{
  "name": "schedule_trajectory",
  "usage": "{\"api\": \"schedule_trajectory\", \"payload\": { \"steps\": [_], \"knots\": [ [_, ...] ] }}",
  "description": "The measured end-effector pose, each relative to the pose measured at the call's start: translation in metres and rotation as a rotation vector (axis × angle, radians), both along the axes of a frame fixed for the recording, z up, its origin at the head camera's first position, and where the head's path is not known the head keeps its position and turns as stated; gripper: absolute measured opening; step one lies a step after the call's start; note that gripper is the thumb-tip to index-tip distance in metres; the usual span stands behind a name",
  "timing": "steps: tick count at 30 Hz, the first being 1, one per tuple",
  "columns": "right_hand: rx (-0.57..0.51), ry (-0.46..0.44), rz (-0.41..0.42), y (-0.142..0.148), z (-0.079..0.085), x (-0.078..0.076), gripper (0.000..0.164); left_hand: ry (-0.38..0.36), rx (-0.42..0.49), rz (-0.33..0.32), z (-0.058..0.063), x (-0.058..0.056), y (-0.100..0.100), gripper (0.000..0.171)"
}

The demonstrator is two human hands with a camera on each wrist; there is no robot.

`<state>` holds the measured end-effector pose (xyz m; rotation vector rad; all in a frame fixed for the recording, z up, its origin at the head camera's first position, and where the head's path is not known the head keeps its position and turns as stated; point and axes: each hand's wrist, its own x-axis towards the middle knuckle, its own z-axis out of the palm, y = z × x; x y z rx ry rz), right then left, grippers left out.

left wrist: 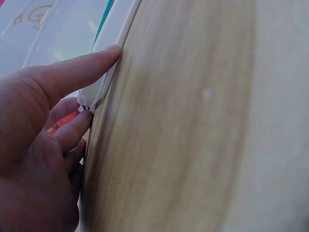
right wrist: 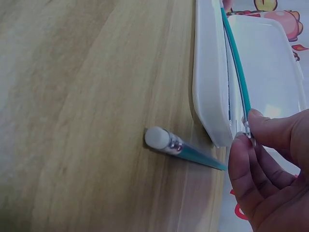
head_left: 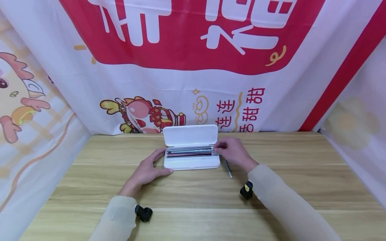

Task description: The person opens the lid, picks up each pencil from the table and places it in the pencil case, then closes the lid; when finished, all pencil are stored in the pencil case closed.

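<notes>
A white pencil case (head_left: 192, 164) stands on the table with its lid (head_left: 190, 135) raised at the back and several pencils (head_left: 190, 154) lying lengthwise inside. My left hand (head_left: 147, 170) grips the left end of the case, thumb at the front corner and fingers round the far side. At the case's right end, my right hand (head_left: 233, 152) pinches a teal pencil (right wrist: 237, 60) by its eraser end between thumb and fingers; the pencil runs along over the case. Beside the right end lies another teal pencil (right wrist: 195, 156) on the table, its white eraser toward me.
The wood-grain table (head_left: 193, 201) extends around the case. A printed cloth (head_left: 193, 80) hangs directly behind the table, with more cloth on both sides. Black wrist cameras (head_left: 143, 213) sit at both sleeves.
</notes>
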<state>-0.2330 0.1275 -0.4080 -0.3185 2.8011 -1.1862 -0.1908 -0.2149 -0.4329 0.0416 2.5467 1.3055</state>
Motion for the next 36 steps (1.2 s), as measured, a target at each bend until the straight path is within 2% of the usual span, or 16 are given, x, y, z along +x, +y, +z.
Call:
{"api": "schedule_trajectory", "payload": {
  "steps": [17, 27, 36],
  "knots": [
    [0.006, 0.042, 0.042, -0.013, -0.005, -0.008, 0.006, 0.008, -0.011, -0.006, -0.001, -0.002, 0.001, 0.088],
    [0.035, 0.025, 0.022, -0.015, -0.007, -0.008, 0.006, 0.007, -0.005, -0.009, -0.001, -0.002, 0.002, 0.088],
    [0.010, 0.002, 0.013, -0.011, -0.004, -0.006, 0.009, -0.001, -0.012, 0.001, 0.000, 0.000, 0.000, 0.088]
  ]
}}
